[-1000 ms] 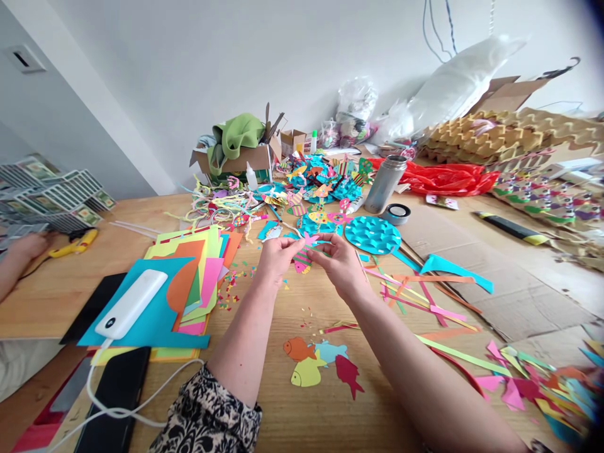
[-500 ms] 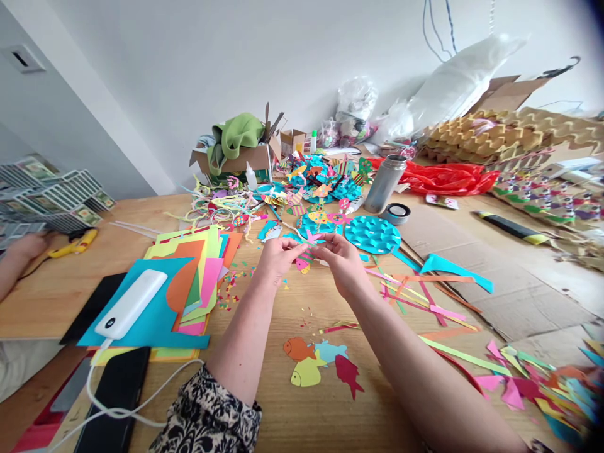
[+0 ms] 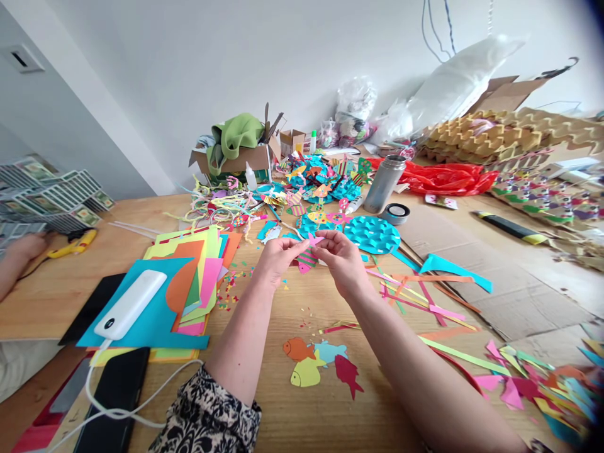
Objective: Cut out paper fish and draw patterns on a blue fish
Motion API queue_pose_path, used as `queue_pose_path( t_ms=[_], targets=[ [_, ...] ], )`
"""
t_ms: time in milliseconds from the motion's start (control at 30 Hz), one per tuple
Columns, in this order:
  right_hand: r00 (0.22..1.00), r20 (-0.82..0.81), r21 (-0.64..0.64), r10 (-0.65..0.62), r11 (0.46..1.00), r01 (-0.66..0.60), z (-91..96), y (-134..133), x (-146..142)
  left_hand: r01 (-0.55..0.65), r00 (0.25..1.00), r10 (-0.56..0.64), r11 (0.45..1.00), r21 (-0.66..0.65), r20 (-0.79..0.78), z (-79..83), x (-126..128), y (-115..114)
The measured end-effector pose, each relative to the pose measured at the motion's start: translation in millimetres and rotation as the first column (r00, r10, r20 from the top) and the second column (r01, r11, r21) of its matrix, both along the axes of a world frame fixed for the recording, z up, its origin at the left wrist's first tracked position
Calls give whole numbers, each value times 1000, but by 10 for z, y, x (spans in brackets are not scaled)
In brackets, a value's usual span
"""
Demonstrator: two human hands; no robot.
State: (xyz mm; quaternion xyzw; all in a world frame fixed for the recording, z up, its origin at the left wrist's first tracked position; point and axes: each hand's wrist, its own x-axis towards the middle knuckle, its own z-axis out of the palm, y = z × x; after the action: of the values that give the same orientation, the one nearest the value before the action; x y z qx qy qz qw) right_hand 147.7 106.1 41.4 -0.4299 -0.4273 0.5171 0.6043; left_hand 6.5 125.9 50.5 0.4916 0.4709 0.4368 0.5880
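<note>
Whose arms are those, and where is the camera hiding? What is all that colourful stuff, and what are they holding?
There's no robot here, just a person's bare arms. The camera sits on that person's head, so you look forward and down, almost as they do. The left hand and right hand hold a pink paper fish with green stripes between their fingers. On the wooden table, closer to you, lie four more paper fish: orange, yellow, light blue and red. To the left is a pile of coloured paper; farther back stands a metal bottle. At the far left is another person's hand.
</note>
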Motion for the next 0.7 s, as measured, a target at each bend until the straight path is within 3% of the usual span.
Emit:
queue_pose_path(
  t_ms=[133,333,700],
  targets=[
    [999,22,-11,44,999,-44,12,-12,-12,-52,998,53,997,50,-15,-38,12,19],
    [1000,3,-94,4,996,-4,21,0,8,-92,995,94,992,89,-22,-63,3,55],
    [1000,23,-86,6,996,-4,3,7,0,-129,990,133,987,98,-42,-22,20,33]
  ],
)
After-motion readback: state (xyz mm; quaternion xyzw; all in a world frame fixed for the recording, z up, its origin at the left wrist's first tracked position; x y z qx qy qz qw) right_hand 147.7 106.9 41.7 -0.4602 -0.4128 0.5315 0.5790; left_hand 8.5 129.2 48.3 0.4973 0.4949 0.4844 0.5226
